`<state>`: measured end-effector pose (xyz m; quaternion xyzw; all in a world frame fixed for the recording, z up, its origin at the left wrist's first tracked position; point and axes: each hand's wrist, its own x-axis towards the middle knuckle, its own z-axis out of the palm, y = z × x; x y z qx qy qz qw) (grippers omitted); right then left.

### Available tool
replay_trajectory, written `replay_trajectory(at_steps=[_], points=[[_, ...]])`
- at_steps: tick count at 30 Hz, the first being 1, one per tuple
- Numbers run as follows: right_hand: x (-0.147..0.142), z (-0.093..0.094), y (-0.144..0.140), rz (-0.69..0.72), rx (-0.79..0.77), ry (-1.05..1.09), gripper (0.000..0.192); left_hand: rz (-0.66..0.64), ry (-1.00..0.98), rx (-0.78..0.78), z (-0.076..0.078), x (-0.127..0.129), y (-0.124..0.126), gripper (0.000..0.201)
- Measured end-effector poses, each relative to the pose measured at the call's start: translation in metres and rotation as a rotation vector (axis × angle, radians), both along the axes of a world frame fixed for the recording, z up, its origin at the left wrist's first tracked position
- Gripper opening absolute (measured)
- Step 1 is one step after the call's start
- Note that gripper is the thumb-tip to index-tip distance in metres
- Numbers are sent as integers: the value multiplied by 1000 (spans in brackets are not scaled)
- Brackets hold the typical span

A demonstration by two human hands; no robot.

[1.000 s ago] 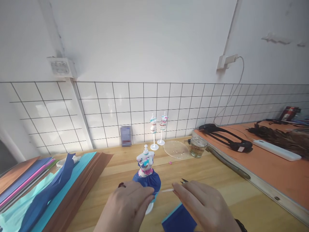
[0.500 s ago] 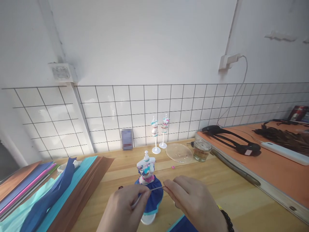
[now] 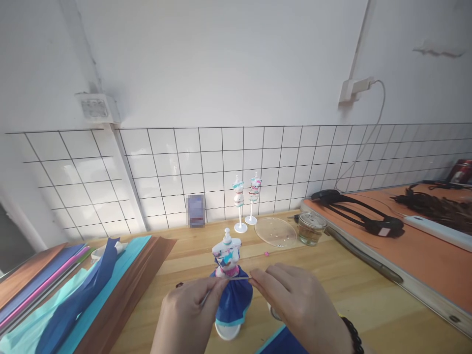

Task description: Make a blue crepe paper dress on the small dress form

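blue skirt on a small mannequin that stands upright on the wooden table, near its front edge, on a white round base. across the mannequin's waist runs a thin thread, pulled level between both hands. left hand is closed in a pinch on the thread's left end, just in front of the skirt; right hand pinches the right end between thumb and forefinger, other fingers loosely curled, a dark bracelet at the wrist. a piece of blue paper lies under the right hand at the bottom edge.

further out — two smaller mannequins stand side by side by the tiled wall, with a clear round plate and a glass jar just to their right, and a tiny pink bit on the wood before the plate. to the left lie stacked coloured paper sheets. to the right an orange mat carries a black strap and dark hair — well apart from the hands.
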<state>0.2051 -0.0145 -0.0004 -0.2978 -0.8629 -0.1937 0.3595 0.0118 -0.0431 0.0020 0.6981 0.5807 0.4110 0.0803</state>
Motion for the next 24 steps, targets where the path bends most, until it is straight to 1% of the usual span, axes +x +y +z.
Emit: replay_trajectory(at_steps=[2,4,8,10,12,16,20,24], points=[[1,0,-1,-5,-15,6,20,-21,37,40,2,-1,-2,29],[2,-1,0,-16,-20,8,20,-30,46,43,3,-1,-3,27],[0,-3,6,-35,-23,30,22,17,78,8,2,0,-1,25],[-1,-3,9,-40,-45,49,23,49,104,41,2,1,1,29],[-3,-3,12,-39,-76,69,24,52,108,101,1,1,3,31],[-5,-2,17,-29,-163,76,25,6,54,183,-5,1,9,28],[-6,-2,19,-26,-220,72,26,-7,-38,190,-10,1,14,26],[-5,-2,21,-20,-234,90,26,-107,-112,183,-9,2,15,25]])
